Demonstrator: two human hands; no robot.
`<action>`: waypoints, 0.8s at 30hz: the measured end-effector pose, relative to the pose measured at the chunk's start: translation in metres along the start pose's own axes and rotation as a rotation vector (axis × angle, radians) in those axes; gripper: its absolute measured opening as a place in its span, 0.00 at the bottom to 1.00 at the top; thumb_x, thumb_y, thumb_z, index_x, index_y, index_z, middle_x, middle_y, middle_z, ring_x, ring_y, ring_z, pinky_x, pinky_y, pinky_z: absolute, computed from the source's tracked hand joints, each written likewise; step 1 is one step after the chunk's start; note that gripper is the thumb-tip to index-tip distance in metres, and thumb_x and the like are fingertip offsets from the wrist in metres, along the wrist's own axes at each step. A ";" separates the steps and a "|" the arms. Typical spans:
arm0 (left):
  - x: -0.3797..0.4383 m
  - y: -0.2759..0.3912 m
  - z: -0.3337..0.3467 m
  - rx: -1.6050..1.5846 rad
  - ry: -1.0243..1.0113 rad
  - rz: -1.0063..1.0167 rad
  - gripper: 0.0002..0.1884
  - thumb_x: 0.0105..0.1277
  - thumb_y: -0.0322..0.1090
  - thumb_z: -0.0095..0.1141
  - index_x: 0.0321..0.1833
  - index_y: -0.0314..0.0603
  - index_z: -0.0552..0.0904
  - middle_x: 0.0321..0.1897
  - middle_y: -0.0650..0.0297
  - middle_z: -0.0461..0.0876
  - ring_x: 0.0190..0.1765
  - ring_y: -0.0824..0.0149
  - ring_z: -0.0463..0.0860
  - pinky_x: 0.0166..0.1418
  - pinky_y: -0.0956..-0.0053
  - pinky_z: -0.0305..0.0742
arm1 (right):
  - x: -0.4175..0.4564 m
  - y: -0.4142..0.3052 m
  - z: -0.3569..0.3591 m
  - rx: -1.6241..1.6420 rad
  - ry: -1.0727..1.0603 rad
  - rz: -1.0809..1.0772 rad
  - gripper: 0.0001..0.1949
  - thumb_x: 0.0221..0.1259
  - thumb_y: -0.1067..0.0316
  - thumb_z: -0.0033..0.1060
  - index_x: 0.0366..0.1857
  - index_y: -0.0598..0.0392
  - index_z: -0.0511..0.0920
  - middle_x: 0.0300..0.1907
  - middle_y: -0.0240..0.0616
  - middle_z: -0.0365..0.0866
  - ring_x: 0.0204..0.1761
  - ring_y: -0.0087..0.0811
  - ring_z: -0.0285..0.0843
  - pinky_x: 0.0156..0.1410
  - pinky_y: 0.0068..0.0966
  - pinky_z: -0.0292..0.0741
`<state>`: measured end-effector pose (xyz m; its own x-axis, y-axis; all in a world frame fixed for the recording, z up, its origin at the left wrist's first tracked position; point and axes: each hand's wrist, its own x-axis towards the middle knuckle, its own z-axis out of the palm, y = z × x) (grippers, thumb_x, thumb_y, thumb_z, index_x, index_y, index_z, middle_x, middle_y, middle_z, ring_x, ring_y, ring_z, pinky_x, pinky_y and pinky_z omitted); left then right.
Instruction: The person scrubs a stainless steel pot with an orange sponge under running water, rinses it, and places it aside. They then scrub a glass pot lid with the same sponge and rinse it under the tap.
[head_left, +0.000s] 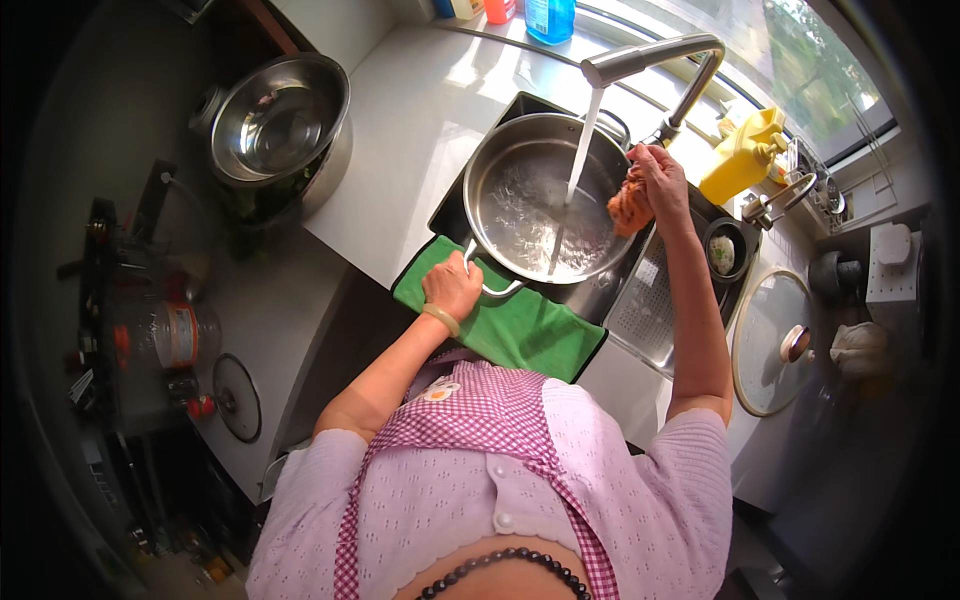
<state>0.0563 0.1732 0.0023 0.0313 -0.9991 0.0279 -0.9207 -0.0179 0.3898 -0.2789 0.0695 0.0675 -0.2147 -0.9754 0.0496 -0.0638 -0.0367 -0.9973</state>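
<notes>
A large stainless steel pot (517, 142) sits over the sink, with water in it. From the gooseneck faucet (637, 61) a stream runs down into the pot. My left hand (453, 285) grips the pot's near loop handle (501, 291), above a green cloth (517, 330) draped over the sink's front edge. At the pot's right rim, my right hand (661, 180) holds a crumpled orange-brown cloth or scrubber (631, 206); its exact kind is unclear. The pot's far handle (616, 124) shows behind the rim.
A perforated steel drain tray (649, 300) lies right of the pot, near a small dark bowl (739, 234). Farther right is a glass lid (772, 341). A yellow jug (742, 154) stands by the window. Steel bowls (281, 120) are stacked at left; a blue bottle (550, 21) stands behind.
</notes>
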 end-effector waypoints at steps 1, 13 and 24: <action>-0.002 0.004 -0.007 0.025 -0.030 -0.013 0.12 0.60 0.41 0.51 0.28 0.38 0.76 0.24 0.47 0.82 0.28 0.44 0.81 0.35 0.50 0.74 | -0.001 -0.004 0.015 0.094 -0.006 0.034 0.16 0.69 0.56 0.55 0.32 0.60 0.80 0.28 0.32 0.79 0.30 0.19 0.74 0.39 0.18 0.72; -0.003 -0.010 -0.001 -0.131 0.114 0.005 0.12 0.58 0.43 0.55 0.24 0.45 0.75 0.16 0.55 0.77 0.23 0.47 0.78 0.27 0.54 0.69 | 0.009 0.064 0.066 -0.872 -0.247 -0.044 0.14 0.59 0.56 0.56 0.33 0.57 0.81 0.33 0.49 0.82 0.39 0.50 0.82 0.44 0.40 0.76; -0.005 -0.016 -0.005 -0.195 0.166 0.061 0.11 0.56 0.40 0.56 0.22 0.43 0.73 0.15 0.57 0.77 0.23 0.50 0.79 0.28 0.56 0.73 | -0.009 0.108 0.064 -1.309 -0.697 -0.036 0.12 0.48 0.59 0.64 0.31 0.56 0.82 0.33 0.50 0.83 0.40 0.49 0.82 0.46 0.40 0.79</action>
<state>0.0726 0.1789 0.0004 0.0560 -0.9780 0.2011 -0.8310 0.0659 0.5523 -0.2212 0.0598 -0.0442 0.2808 -0.8975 -0.3402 -0.9516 -0.2142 -0.2205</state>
